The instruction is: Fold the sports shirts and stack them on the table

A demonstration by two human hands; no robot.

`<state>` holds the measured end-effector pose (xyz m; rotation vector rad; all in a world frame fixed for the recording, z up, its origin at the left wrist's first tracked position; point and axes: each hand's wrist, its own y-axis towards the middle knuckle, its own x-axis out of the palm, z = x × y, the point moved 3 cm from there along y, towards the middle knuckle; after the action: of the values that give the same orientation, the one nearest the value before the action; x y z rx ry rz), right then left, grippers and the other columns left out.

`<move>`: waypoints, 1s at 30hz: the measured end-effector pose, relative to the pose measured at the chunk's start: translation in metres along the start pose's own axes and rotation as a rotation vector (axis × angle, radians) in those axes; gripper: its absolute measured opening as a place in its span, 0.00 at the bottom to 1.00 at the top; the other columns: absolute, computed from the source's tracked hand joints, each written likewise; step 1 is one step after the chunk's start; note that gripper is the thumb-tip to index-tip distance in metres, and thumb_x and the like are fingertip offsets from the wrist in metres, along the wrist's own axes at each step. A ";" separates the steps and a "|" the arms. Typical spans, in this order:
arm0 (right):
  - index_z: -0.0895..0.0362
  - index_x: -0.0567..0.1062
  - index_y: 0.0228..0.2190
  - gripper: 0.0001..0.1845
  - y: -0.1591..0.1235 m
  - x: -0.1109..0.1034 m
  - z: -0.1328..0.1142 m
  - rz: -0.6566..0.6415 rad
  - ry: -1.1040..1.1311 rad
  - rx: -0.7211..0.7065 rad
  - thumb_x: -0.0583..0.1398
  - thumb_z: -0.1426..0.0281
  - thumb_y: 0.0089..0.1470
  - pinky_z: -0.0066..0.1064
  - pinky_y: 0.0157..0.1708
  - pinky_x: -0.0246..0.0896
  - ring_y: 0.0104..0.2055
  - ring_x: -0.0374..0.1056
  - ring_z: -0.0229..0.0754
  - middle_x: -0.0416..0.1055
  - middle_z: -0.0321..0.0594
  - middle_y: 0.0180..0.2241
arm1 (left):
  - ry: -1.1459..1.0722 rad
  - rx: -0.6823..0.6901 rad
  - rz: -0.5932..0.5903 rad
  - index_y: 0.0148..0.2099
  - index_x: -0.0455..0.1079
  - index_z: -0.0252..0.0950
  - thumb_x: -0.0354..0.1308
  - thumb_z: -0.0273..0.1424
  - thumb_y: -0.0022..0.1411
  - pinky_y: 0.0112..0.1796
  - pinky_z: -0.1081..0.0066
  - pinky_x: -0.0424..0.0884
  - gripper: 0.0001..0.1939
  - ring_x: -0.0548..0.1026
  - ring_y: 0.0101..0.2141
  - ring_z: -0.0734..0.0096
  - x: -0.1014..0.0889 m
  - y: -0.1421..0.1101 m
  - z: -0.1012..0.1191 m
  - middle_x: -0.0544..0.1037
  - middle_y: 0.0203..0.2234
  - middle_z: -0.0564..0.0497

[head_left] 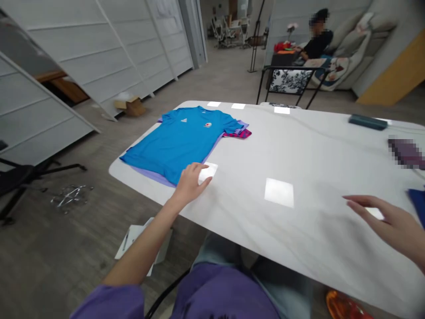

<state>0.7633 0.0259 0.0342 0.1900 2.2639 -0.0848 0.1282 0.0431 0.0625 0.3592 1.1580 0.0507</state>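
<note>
A blue T-shirt (pixel 186 137) lies spread flat at the table's left end, two small marks on its chest. Beneath it peek out a lavender garment (pixel 152 176) and a red-and-purple patterned one (pixel 244 134). My left hand (pixel 191 184) is beside the blue shirt's near right corner, thumb apart from the curved fingers, nothing held. Whether it touches the cloth I cannot tell. Over the table's right part, my right hand (pixel 392 221) has its fingers stretched out and its thumb close below them, with no object between. Dark blue fabric (pixel 417 204) shows near it at the right edge.
The white table (pixel 299 150) carries a dark green case (pixel 368 122) and a blurred purple item (pixel 407 152) at far right. A black-framed chair (pixel 292 82) stands behind it. A person (pixel 318 42) sits farther back. Left are an office chair (pixel 23 179) and cardboard box (pixel 131 106).
</note>
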 end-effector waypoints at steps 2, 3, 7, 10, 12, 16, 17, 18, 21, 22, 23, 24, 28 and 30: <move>0.22 0.83 0.43 0.21 0.035 0.051 -0.074 -0.118 -0.084 -0.138 0.61 0.32 0.55 0.61 0.47 0.71 0.58 0.80 0.63 0.81 0.60 0.54 | 0.021 -0.106 0.102 0.62 0.76 0.41 0.63 0.46 0.75 0.62 0.48 0.73 0.21 0.76 0.59 0.46 -0.015 -0.026 -0.061 0.80 0.57 0.41; 0.23 0.83 0.44 0.22 0.054 0.078 -0.111 -0.165 -0.121 -0.199 0.59 0.32 0.57 0.60 0.47 0.72 0.57 0.81 0.61 0.82 0.58 0.55 | 0.016 -0.132 0.129 0.60 0.77 0.42 0.64 0.46 0.74 0.61 0.49 0.73 0.20 0.77 0.58 0.46 -0.018 -0.037 -0.084 0.80 0.55 0.42; 0.35 0.82 0.49 0.27 0.138 0.184 -0.240 -0.296 -0.164 -0.285 0.57 0.35 0.63 0.56 0.59 0.75 0.55 0.82 0.60 0.85 0.52 0.52 | -0.013 -0.192 0.146 0.58 0.78 0.44 0.64 0.43 0.73 0.61 0.48 0.72 0.16 0.76 0.57 0.46 -0.011 -0.057 -0.132 0.81 0.55 0.42; 0.45 0.81 0.53 0.26 0.206 0.258 -0.308 -0.292 -0.195 -0.295 0.55 0.44 0.70 0.53 0.59 0.75 0.53 0.82 0.58 0.85 0.51 0.50 | -0.008 -0.251 0.123 0.60 0.78 0.45 0.65 0.41 0.72 0.61 0.45 0.70 0.17 0.75 0.59 0.44 -0.002 -0.058 -0.145 0.81 0.57 0.42; 0.50 0.81 0.56 0.24 0.248 0.298 -0.341 -0.199 -0.265 -0.340 0.56 0.51 0.72 0.51 0.59 0.73 0.54 0.80 0.58 0.83 0.53 0.51 | 0.008 -0.256 0.097 0.63 0.76 0.46 0.67 0.42 0.70 0.62 0.44 0.69 0.21 0.74 0.61 0.42 0.002 -0.057 -0.149 0.80 0.59 0.41; 0.58 0.77 0.66 0.27 0.306 0.353 -0.381 -0.054 -0.371 -0.401 0.61 0.60 0.73 0.47 0.61 0.68 0.59 0.75 0.56 0.74 0.60 0.61 | 0.015 -0.271 0.119 0.61 0.77 0.46 0.67 0.39 0.69 0.61 0.42 0.68 0.19 0.75 0.61 0.41 0.003 -0.053 -0.156 0.81 0.58 0.42; 0.60 0.76 0.67 0.28 0.314 0.362 -0.385 -0.055 -0.379 -0.395 0.62 0.60 0.73 0.44 0.60 0.67 0.58 0.74 0.54 0.71 0.61 0.63 | 0.005 -0.272 0.136 0.59 0.77 0.47 0.66 0.38 0.70 0.60 0.43 0.68 0.17 0.76 0.60 0.41 0.003 -0.053 -0.159 0.82 0.57 0.43; 0.62 0.75 0.67 0.29 0.321 0.368 -0.389 -0.062 -0.382 -0.386 0.63 0.60 0.73 0.42 0.59 0.66 0.57 0.74 0.51 0.69 0.61 0.64 | -0.006 -0.266 0.152 0.58 0.77 0.47 0.66 0.37 0.70 0.59 0.43 0.69 0.15 0.77 0.59 0.42 0.003 -0.053 -0.161 0.82 0.56 0.44; 0.67 0.78 0.63 0.28 0.335 0.377 -0.392 -0.079 -0.390 -0.357 0.65 0.59 0.73 0.36 0.56 0.62 0.53 0.71 0.44 0.65 0.61 0.64 | -0.040 -0.245 0.200 0.52 0.78 0.49 0.64 0.35 0.72 0.55 0.43 0.69 0.08 0.80 0.54 0.45 0.005 -0.053 -0.166 0.85 0.50 0.47; 0.67 0.79 0.61 0.26 0.338 0.378 -0.392 -0.087 -0.394 -0.347 0.65 0.59 0.73 0.35 0.55 0.61 0.52 0.70 0.42 0.66 0.61 0.64 | -0.052 -0.246 0.217 0.50 0.77 0.49 0.64 0.35 0.72 0.54 0.43 0.70 0.06 0.81 0.52 0.46 0.005 -0.053 -0.168 0.85 0.49 0.49; 0.67 0.79 0.59 0.25 0.342 0.377 -0.392 -0.092 -0.397 -0.339 0.65 0.60 0.73 0.35 0.55 0.60 0.52 0.70 0.42 0.66 0.60 0.63 | -0.063 -0.249 0.234 0.49 0.77 0.49 0.63 0.34 0.72 0.52 0.44 0.70 0.05 0.82 0.50 0.47 0.005 -0.053 -0.169 0.86 0.47 0.49; 0.67 0.80 0.58 0.23 0.345 0.376 -0.391 -0.090 -0.397 -0.337 0.64 0.61 0.73 0.35 0.56 0.60 0.51 0.69 0.42 0.67 0.59 0.63 | -0.074 -0.251 0.255 0.48 0.77 0.49 0.63 0.34 0.73 0.51 0.44 0.70 0.05 0.82 0.49 0.47 0.005 -0.053 -0.169 0.86 0.46 0.50; 0.63 0.80 0.59 0.20 0.354 0.365 -0.392 0.001 -0.357 -0.404 0.60 0.65 0.75 0.39 0.60 0.62 0.56 0.70 0.49 0.71 0.56 0.62 | -0.135 -0.217 0.353 0.50 0.79 0.50 0.64 0.33 0.74 0.52 0.46 0.71 0.06 0.83 0.47 0.50 -0.003 -0.055 -0.166 0.86 0.44 0.51; 0.59 0.81 0.58 0.19 0.357 0.358 -0.394 0.036 -0.322 -0.442 0.58 0.65 0.75 0.43 0.62 0.65 0.59 0.71 0.54 0.76 0.54 0.59 | -0.165 -0.204 0.409 0.52 0.79 0.50 0.64 0.32 0.74 0.53 0.47 0.72 0.07 0.83 0.46 0.52 -0.008 -0.056 -0.163 0.86 0.45 0.50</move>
<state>0.2978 0.4663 0.0142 -0.0191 1.9019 0.3762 -0.0307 0.0296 -0.0045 0.4063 0.8926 0.4850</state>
